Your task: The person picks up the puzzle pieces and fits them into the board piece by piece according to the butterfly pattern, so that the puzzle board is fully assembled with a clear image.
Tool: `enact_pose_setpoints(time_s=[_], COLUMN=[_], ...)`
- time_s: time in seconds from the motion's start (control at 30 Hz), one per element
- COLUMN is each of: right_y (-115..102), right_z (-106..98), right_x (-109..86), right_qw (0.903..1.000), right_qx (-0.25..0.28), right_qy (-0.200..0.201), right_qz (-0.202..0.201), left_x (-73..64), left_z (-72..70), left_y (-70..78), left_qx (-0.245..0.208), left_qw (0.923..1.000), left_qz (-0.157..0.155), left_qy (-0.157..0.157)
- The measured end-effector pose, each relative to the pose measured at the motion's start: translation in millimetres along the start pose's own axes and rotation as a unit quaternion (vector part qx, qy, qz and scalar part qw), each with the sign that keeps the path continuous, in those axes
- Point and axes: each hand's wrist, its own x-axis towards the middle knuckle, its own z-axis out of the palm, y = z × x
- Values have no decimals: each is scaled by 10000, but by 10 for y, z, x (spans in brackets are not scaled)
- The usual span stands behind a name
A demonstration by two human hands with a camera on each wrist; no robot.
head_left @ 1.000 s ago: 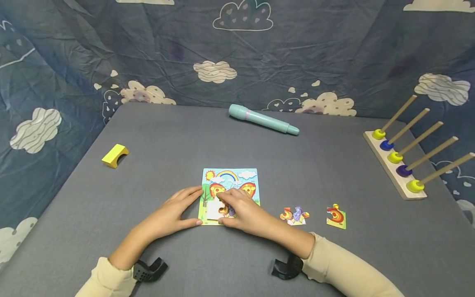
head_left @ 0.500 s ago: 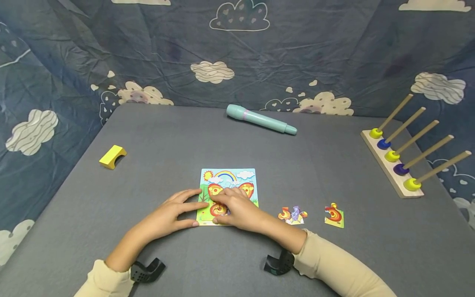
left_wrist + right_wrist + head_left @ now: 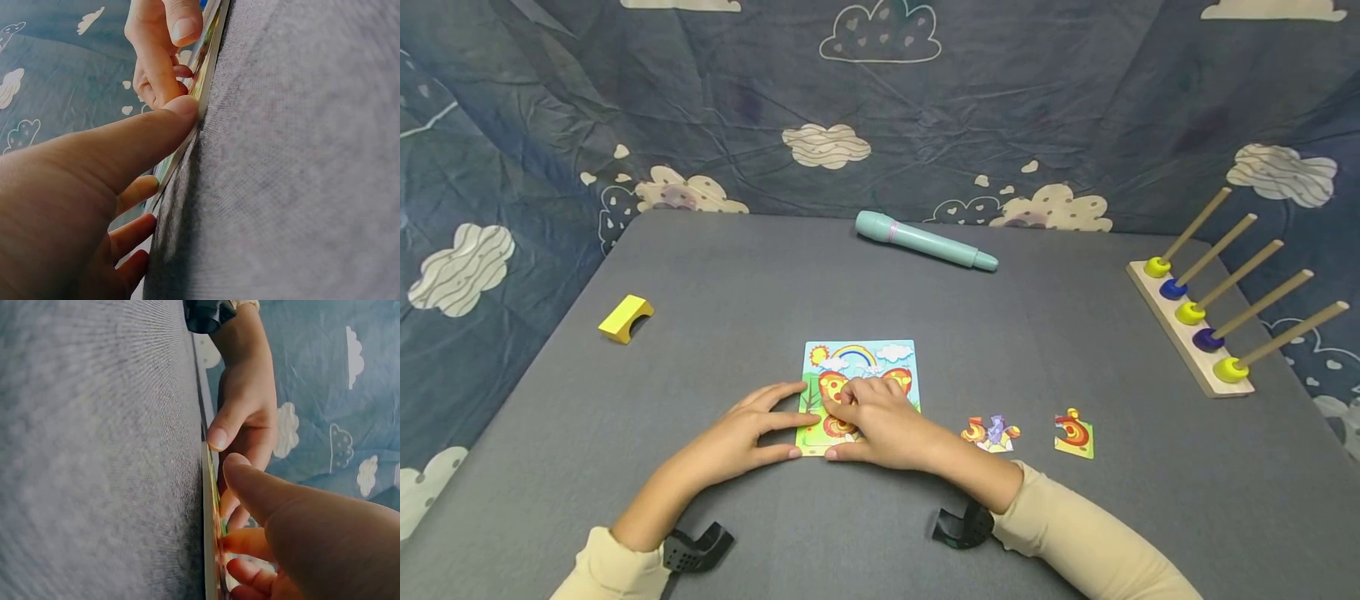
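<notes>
A square jigsaw puzzle (image 3: 895, 353) with a rainbow and a red-and-yellow butterfly lies flat in front of me. Its lower-left puzzle piece (image 3: 835, 427), green with a red-orange swirl, lies in the picture. My left hand (image 3: 741, 437) rests along the left side, fingers spread, one fingertip over that piece and the thumb by the lower-left corner. Over the lower middle is my right hand (image 3: 883, 425), index fingertip touching the picture and thumb at the front edge; it hides part of the butterfly. In the right wrist view, the right thumb (image 3: 250, 481) extends close to the left thumb (image 3: 224, 431).
Two loose puzzle pieces lie to the right, one with purple (image 3: 992, 434) and one with a red swirl (image 3: 1075, 433). Farther off are a yellow arch block (image 3: 626, 318), a teal toy microphone (image 3: 925, 241) and a wooden peg stacker (image 3: 1195, 337) with rings.
The right hand has set the swirl piece into the lower-left spot, where white backing showed. Its fingers have loosened from the piece. A left finger has moved onto the piece.
</notes>
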Motion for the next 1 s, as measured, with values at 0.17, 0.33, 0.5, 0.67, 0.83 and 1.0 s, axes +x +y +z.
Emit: enact_pose_setpoints(time_s=[0.17,0.33,0.5,0.67,0.83,1.0], right_y=[30,82,150,248,339,479], right_z=[-7,-129,-378,-614,-763,-700], right_x=[-26,-107,-296,-595,-926,-1174], right_qw=[9996,9911,9785,9703,9649,9632], right_qx=[251,1315,2031,2135,1985,1834], right_qy=[-157,-211,349,1137,1684,1868], right_qz=[22,84,59,66,358,616], left_x=[-1,0,-1,-4,0,-4], left_z=[-1,6,16,26,37,33], left_y=[4,-1,-9,-23,-34,-29], left_qx=[11,11,20,0,-12,-38], left_qw=[10000,10000,10000,9999,9999,10000], left_qz=[-9,33,50,47,57,1], left_qy=[-9,37,84,102,106,92])
